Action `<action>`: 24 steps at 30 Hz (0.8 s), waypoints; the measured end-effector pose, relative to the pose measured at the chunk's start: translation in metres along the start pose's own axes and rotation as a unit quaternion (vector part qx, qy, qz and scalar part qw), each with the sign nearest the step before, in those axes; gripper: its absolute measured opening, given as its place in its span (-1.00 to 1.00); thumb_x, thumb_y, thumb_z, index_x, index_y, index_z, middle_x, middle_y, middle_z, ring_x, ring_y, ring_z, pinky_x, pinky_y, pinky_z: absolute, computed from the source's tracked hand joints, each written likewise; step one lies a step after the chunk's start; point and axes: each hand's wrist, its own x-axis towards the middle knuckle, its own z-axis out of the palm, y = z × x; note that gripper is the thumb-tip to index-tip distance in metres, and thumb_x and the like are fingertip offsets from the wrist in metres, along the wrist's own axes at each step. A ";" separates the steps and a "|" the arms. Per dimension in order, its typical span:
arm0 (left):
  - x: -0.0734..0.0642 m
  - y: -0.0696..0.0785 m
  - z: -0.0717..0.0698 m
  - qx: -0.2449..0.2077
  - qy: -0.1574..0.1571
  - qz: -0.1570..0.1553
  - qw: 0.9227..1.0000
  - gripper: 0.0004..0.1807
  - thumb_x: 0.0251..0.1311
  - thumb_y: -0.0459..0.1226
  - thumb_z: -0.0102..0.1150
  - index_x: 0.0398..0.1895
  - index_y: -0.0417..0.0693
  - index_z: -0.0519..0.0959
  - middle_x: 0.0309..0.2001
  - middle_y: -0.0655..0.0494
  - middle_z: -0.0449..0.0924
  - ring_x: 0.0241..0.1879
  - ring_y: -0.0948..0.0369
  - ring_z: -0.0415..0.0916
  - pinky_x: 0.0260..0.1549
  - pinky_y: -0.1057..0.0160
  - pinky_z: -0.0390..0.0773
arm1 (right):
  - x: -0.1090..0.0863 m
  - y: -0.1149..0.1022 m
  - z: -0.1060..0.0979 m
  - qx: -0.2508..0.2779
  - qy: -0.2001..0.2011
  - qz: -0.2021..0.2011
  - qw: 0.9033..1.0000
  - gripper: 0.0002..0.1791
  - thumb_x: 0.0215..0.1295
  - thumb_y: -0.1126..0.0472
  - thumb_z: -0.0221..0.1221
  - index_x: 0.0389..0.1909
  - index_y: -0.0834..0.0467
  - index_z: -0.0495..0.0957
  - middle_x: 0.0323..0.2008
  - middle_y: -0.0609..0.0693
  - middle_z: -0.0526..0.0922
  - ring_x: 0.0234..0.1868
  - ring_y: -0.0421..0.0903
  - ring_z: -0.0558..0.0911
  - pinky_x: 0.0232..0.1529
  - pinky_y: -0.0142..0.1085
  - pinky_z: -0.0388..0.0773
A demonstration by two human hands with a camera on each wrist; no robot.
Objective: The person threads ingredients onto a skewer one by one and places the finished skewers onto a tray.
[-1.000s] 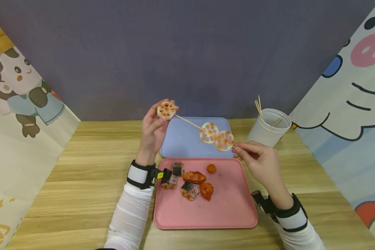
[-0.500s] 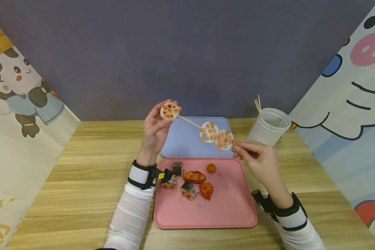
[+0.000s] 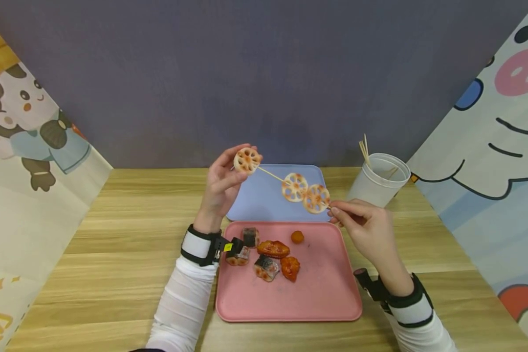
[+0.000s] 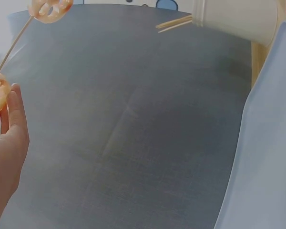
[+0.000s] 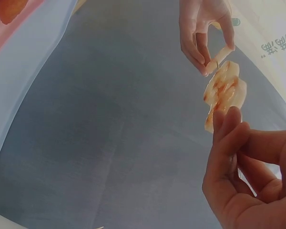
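Observation:
In the head view, my left hand (image 3: 221,188) holds a lotus root slice (image 3: 247,161) between thumb and fingers, above the blue tray. A thin bamboo skewer (image 3: 270,172) runs from this slice down to the right. Threaded on its lower part are two more browned lotus root slices, one (image 3: 295,187) touching or overlapping the other (image 3: 316,199). My right hand (image 3: 371,227) pinches the skewer's lower end, just below them. The right wrist view shows my right hand (image 5: 252,171) close up, its fingertips near the threaded slices (image 5: 225,88). Whether the skewer's tip passes through the left slice is unclear.
A pink tray (image 3: 317,298) bears fish pieces (image 3: 266,268), glazed wing-like pieces (image 3: 274,249) and an orange ball (image 3: 297,237). Behind it lies the blue tray (image 3: 264,203). At the right stands a white cup (image 3: 374,188) with several skewers (image 3: 365,151). A grey wall (image 3: 255,73) rises behind.
My left hand has moved right and slightly down with its lotus root slice, so less bare skewer shows between it and the other slices. My right hand has hardly moved.

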 end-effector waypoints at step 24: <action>-0.001 -0.006 0.003 -0.012 -0.012 -0.015 1.000 -0.42 0.02 -0.38 0.37 0.16 -0.26 0.43 0.15 -0.17 0.47 0.12 0.01 0.49 0.11 0.23 0.50 | -0.001 -0.001 0.000 -0.015 0.010 -0.006 1.000 -0.87 0.08 0.46 0.30 -0.34 0.26 0.73 -0.53 0.02 0.70 -0.52 -0.45 0.60 -0.62 -0.57 0.44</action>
